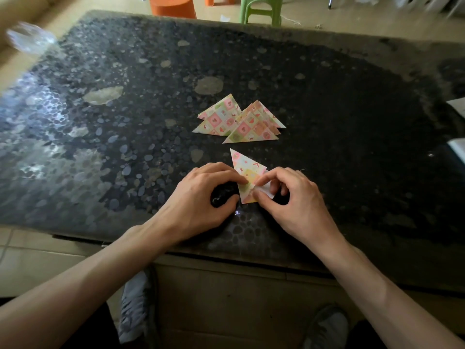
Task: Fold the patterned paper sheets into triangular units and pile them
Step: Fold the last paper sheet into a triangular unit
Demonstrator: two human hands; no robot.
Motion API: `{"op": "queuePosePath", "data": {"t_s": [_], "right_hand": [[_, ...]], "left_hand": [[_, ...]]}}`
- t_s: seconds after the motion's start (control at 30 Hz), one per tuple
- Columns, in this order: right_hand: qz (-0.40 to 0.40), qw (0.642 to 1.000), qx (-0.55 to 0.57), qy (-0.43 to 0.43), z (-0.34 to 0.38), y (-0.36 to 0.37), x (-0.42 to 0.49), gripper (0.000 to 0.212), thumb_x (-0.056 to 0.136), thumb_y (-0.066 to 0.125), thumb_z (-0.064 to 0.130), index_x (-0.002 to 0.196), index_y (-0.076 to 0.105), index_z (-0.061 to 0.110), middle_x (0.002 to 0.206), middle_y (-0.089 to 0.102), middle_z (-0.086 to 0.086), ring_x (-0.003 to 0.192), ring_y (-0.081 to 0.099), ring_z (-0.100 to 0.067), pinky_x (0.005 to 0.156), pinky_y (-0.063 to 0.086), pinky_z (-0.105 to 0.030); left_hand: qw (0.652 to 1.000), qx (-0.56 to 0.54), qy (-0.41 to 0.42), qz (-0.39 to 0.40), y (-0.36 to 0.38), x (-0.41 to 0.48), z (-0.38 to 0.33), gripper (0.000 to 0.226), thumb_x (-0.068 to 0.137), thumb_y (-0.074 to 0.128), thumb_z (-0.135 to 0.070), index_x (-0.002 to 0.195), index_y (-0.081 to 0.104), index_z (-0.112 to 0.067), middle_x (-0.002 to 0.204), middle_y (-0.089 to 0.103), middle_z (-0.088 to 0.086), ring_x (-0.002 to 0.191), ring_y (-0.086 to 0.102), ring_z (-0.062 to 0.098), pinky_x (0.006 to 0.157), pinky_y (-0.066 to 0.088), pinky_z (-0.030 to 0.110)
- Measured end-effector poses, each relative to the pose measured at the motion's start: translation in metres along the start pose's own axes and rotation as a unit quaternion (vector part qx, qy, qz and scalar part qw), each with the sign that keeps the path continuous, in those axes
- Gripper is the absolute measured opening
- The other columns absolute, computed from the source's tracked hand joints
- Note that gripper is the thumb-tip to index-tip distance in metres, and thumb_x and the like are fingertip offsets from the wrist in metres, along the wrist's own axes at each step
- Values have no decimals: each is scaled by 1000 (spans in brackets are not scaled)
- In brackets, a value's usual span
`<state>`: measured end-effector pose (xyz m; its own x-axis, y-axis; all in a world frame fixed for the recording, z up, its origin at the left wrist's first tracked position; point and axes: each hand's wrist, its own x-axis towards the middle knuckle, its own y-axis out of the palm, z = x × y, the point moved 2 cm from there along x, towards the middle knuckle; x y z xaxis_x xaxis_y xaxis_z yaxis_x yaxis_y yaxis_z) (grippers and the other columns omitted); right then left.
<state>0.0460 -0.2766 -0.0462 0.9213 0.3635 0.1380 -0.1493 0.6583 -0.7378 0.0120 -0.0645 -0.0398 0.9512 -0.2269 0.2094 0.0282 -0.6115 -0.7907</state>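
At the far left, around 10 o'clock, a blurred clear plastic thing (30, 40) sits at the corner of the dark speckled table (125, 117). Moving right, the left hand (198, 197) rests on the table near 6 o'clock, fingers curled, its fingertips (242, 182) pressing down on the left edge of the sheet (247, 172). The sheet lies flat between the two hands as a patterned triangle with its apex pointing toward 11 o'clock and its lower part hidden under the fingers. Beyond it, toward 12 o'clock near the middle of the table, is the pile (239, 120) of folded triangles, fanned and overlapping, apart from the sheet. Past the table's far edge at 12 o'clock stand an orange stool (172, 6) and, right of it, a green stool (261, 8). The right hand (294, 200) pinches the sheet's lower right corner between thumb and forefinger, lifting a small flap whose white underside (266, 191) shows. At the right edge, near 3 o'clock, white paper (458, 127) pokes into view. Below the table, at 6 o'clock, two shoes (136, 306) rest on the floor
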Motion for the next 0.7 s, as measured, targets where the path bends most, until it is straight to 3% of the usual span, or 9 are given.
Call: {"op": "queuePosePath", "data": {"t_s": [0.13,0.33,0.7], "right_hand": [[-2,1000,7,2,0,1,0,15,87,79,37,96,67,34,81,55,14,84,52,-4,70,38,-20],[-4,1000,9,1,0,1,1,15,88,79,36,96,66,33,81,55,15,84,53,-4,70,38,-20],[0,1000,6,4,0,0,2,14,89,78,37,95,67,32,81,55,15,84,52,-4,69,36,-19]], "left_hand": [[1000,-11,-14,-1,2,6,-1,33,90,70,-25,122,70,-32,115,66,-19,117,57,1,102,48,34],[1000,25,-6,4,9,9,0,25,90,66,-49,111,76,-38,114,62,-21,122,50,7,99,45,43],[998,5,-43,37,8,21,4,40,77,64,-70,107,75,-46,113,60,-22,126,40,5,101,30,37]]}}
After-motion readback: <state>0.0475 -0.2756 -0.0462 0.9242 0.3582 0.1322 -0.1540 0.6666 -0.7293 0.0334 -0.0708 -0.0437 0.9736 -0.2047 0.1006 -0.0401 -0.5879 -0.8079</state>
